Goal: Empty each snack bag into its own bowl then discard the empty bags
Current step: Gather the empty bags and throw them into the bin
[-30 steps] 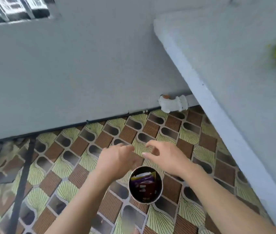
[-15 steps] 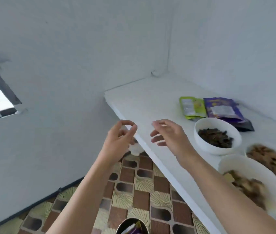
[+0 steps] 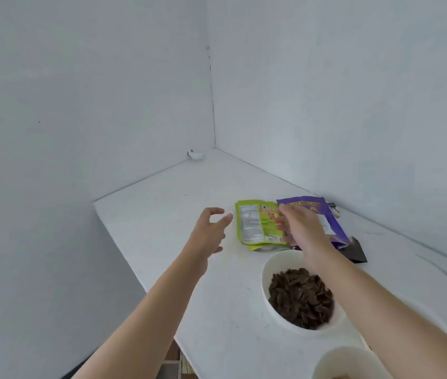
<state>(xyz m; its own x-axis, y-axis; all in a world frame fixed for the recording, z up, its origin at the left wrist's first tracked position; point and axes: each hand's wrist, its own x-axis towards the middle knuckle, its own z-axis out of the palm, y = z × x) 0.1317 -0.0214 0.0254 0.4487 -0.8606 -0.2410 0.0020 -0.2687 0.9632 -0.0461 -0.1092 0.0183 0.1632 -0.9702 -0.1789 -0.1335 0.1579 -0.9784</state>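
A green snack bag lies flat on the white counter, with a purple snack bag beside it on the right and a dark bag partly under that. My right hand hovers over the two bags with fingers spread, holding nothing. My left hand is raised just left of the green bag, fingers loosely curved and empty. A white bowl of dark brown snack pieces stands nearer to me.
A second white bowl shows at the bottom right edge. White walls meet in the corner behind the counter. The counter's left edge drops to the floor, where a strip of patterned tile shows.
The view swung up from the floor bin to the counter. Both empty hands moved from above the bin to the green and purple bags.
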